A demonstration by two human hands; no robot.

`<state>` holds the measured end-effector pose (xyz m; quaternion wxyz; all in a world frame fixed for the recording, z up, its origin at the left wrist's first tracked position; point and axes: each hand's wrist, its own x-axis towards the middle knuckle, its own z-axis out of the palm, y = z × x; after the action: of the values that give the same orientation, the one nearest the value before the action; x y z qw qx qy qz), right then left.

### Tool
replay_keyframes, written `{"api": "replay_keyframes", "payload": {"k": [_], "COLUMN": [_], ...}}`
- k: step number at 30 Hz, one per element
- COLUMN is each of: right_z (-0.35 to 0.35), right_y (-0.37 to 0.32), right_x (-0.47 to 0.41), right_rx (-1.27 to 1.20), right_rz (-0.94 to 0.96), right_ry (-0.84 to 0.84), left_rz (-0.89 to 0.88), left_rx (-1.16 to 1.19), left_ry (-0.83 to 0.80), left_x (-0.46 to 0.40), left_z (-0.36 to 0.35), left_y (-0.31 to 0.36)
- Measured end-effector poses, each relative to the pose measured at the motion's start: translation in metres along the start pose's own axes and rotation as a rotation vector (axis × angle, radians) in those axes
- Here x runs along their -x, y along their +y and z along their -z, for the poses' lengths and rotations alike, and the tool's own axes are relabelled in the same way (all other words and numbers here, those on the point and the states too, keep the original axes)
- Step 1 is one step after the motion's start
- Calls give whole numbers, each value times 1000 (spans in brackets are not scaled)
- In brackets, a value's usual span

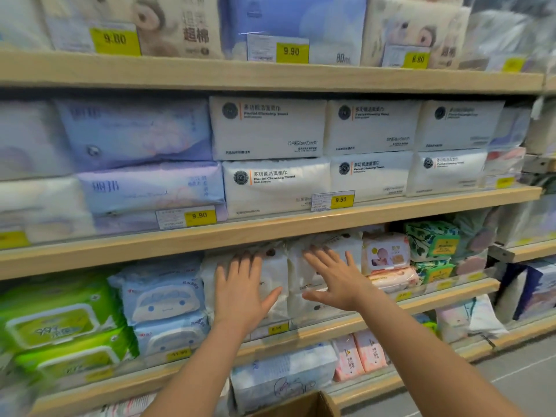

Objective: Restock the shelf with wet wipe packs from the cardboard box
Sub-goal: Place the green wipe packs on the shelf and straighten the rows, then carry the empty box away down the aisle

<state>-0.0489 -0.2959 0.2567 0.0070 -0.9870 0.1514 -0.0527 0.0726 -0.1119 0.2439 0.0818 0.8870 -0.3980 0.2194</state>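
Two white wet wipe packs stand upright side by side on the third shelf [376, 317]. My left hand [240, 291] lies flat, fingers spread, on the front of the left white pack [275, 275]. My right hand [334, 281] rests the same way on the right white pack [304, 308]. Neither hand grips anything. A corner of the cardboard box [307, 406] shows at the bottom edge, between my forearms; its inside is hidden.
Blue cartoon wipe packs [162, 299] and green packs [57, 323] stand left of the white ones, pink baby wipes [386, 257] and green floral packs [433, 240] to the right. Facial towel packs [267, 127] fill the shelf above. Grey floor [517, 368] lies at lower right.
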Motion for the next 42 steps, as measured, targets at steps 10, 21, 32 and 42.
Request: {"api": "replay_keyframes", "payload": {"k": [10, 21, 32, 42], "right_z": [23, 40, -58, -234], "right_y": [-29, -34, -34, -52], "right_x": [16, 50, 136, 194], "right_rx": [-87, -243, -345, -449], "right_rz": [53, -99, -305, -428], "right_ry": [33, -218, -515, -534], "left_rz": [-32, 95, 552, 934], "left_rx": [136, 232, 213, 390], "left_ry": [-101, -361, -652, -711], "left_x": [35, 82, 227, 366], "left_z": [10, 37, 9, -94], "left_y": [-43, -107, -110, -115]}}
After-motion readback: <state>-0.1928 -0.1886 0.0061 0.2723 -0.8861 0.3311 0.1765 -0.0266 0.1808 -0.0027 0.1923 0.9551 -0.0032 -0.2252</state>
